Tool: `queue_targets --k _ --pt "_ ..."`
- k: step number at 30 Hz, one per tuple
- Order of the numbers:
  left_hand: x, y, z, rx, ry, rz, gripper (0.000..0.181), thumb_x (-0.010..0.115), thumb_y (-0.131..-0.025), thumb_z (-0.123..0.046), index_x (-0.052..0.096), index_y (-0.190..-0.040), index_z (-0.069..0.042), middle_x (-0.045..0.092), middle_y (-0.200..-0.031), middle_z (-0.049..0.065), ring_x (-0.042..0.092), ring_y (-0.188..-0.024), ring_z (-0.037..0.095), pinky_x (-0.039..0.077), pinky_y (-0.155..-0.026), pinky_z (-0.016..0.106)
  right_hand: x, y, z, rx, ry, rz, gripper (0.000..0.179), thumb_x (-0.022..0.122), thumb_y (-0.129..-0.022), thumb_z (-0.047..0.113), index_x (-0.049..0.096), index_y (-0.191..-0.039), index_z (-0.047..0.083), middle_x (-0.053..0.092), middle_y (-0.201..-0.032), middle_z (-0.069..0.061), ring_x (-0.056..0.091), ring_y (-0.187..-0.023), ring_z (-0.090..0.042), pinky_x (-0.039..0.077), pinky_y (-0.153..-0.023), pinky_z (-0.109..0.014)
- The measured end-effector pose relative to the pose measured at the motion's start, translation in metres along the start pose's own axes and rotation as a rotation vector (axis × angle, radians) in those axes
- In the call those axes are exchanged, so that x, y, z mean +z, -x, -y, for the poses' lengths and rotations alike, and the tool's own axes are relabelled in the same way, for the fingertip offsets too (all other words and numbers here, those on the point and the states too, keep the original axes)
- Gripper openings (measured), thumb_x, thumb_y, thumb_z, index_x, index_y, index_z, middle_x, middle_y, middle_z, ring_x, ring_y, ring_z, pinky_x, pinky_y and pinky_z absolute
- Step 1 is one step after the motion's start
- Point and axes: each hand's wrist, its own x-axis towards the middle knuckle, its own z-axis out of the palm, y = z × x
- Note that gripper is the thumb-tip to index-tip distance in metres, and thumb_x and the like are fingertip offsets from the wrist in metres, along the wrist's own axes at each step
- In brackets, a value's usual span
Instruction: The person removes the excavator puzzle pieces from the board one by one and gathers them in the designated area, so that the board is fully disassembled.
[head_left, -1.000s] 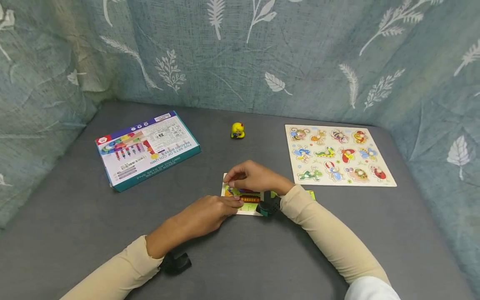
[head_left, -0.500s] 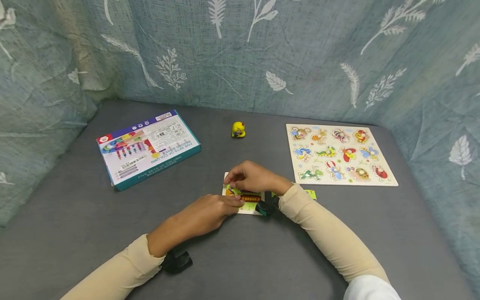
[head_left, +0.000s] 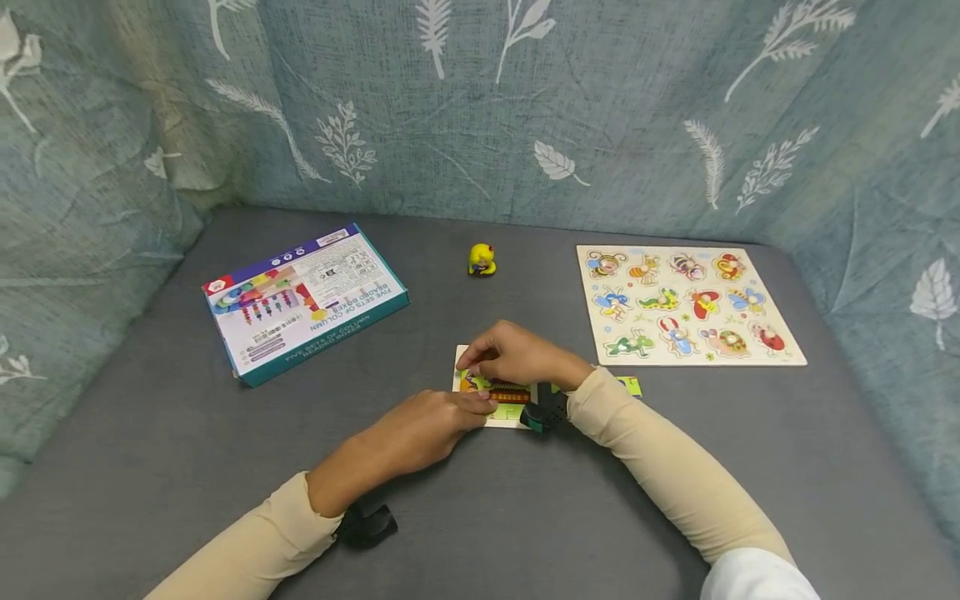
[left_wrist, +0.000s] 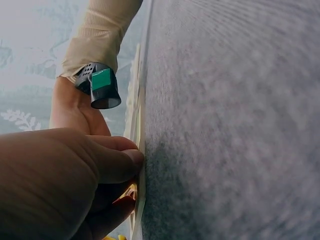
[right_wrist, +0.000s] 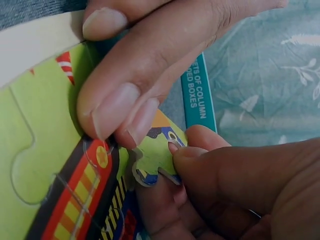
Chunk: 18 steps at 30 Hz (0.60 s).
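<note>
A jigsaw puzzle (head_left: pixel 510 412) with a pale border and a green picture lies flat under both hands in the head view. My right hand (head_left: pixel 519 354) reaches over it. The right wrist view shows its thumb and fingers pinching a green, orange and blue puzzle piece (right_wrist: pixel 157 152), tilted beside the laid pieces. My left hand (head_left: pixel 420 429) comes from the near left; its extended fingers (right_wrist: pixel 117 107) press on the puzzle by that piece. In the left wrist view, the left thumb is against the puzzle's edge. The right hand and forearm hide part of the puzzle.
A printed bead-toy box (head_left: pixel 311 300) lies at the left. A small yellow toy figure (head_left: pixel 482 260) stands at the back. On the right is an insect puzzle board (head_left: pixel 660 346). Another green puzzle part (head_left: pixel 632 386) shows past the right sleeve.
The whole head view has shifted slightly, so things appear a little further right. Both hands keep nearly the same place and pose at the puzzle.
</note>
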Motion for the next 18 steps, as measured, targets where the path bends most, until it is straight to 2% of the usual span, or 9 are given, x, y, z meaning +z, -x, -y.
queue_targets --k 4,7,9,12,14,18 --pt "0.001 0.000 -0.001 0.007 -0.027 -0.010 0.024 0.064 -0.091 0.003 0.073 -0.112 -0.005 0.067 -0.121 0.005 0.060 -0.116 0.017 0.052 -0.089 0.035 0.001 0.000 0.000 0.011 -0.003 -0.021 0.016 0.062 -0.092 -0.003 0.074 -0.102 -0.002 0.073 -0.092 -0.006 0.063 -0.079 -0.006 0.051 -0.073 -0.021" --pt "0.002 0.000 -0.001 0.008 -0.043 -0.010 0.024 0.063 -0.090 0.004 0.074 -0.110 -0.004 0.067 -0.120 0.005 0.060 -0.115 0.017 0.052 -0.090 0.034 0.000 0.001 0.001 0.041 -0.013 -0.067 0.016 0.062 -0.092 -0.002 0.074 -0.103 -0.001 0.073 -0.093 -0.006 0.059 -0.066 -0.006 0.050 -0.064 -0.021" --pt "0.002 0.000 -0.001 0.005 -0.046 -0.009 0.024 0.063 -0.090 0.004 0.074 -0.109 -0.004 0.067 -0.120 0.005 0.061 -0.115 0.017 0.052 -0.091 0.035 -0.002 0.001 0.001 0.060 -0.021 -0.102 0.017 0.062 -0.093 -0.002 0.074 -0.103 -0.001 0.073 -0.095 -0.006 0.058 -0.065 -0.005 0.049 -0.061 -0.021" --pt "0.003 -0.001 -0.001 -0.002 -0.031 -0.008 0.024 0.063 -0.090 0.005 0.074 -0.109 -0.004 0.067 -0.120 0.006 0.061 -0.115 0.018 0.051 -0.091 0.035 -0.005 0.003 0.002 0.075 -0.036 -0.127 0.017 0.062 -0.093 0.000 0.075 -0.104 0.001 0.072 -0.099 -0.006 0.061 -0.070 -0.006 0.050 -0.062 -0.022" --pt "0.002 -0.001 -0.001 -0.008 -0.019 -0.006 0.025 0.063 -0.090 0.006 0.074 -0.110 -0.003 0.067 -0.120 0.006 0.060 -0.116 0.018 0.051 -0.091 0.035 -0.007 0.004 0.002 0.068 -0.042 -0.122 0.017 0.062 -0.093 0.001 0.074 -0.105 0.000 0.072 -0.102 -0.007 0.064 -0.083 -0.006 0.052 -0.071 -0.023" --pt "0.002 -0.001 -0.001 -0.016 -0.004 -0.005 0.025 0.063 -0.090 0.005 0.073 -0.112 -0.003 0.067 -0.121 0.007 0.060 -0.116 0.019 0.052 -0.091 0.036 -0.012 0.007 0.003 0.052 -0.068 -0.104 0.018 0.061 -0.093 0.000 0.073 -0.106 -0.001 0.072 -0.104 -0.008 0.066 -0.088 -0.012 0.053 -0.075 -0.026"
